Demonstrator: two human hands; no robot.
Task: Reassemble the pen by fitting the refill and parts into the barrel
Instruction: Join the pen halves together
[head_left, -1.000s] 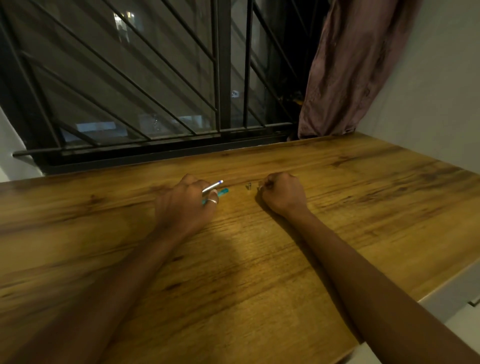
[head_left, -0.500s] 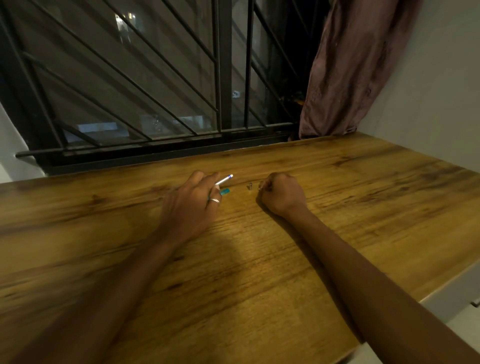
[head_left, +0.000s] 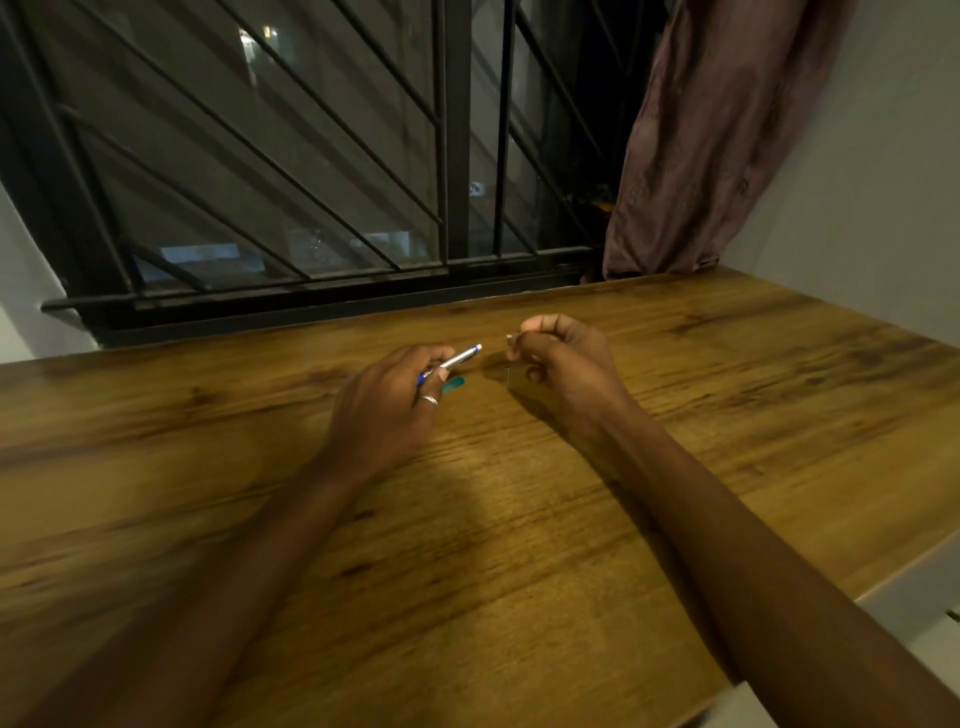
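Barrel (head_left: 457, 358) in my left hand (head_left: 387, 410), fingers closed round its near end so the silver, blue-tipped far end sticks out toward my right hand (head_left: 558, 358). Both hands are lifted just above the tabletop (head_left: 519, 545), close together but not touching. My right hand is curled shut, thumb and forefinger pinched as if on some small part; whatever it is stays too tiny for me to make out, so I cannot say which piece it is.

A teal piece (head_left: 454, 383) lies on the tabletop just under my left fingers, likely another pen part.

I judge the barrel light, stiff and smooth, apt to roll or slip, so a grip round its middle should steady it while the open end takes the parts. The small pieces look easy to drop; fingertips only.

No brand or writing is readable anywhere.
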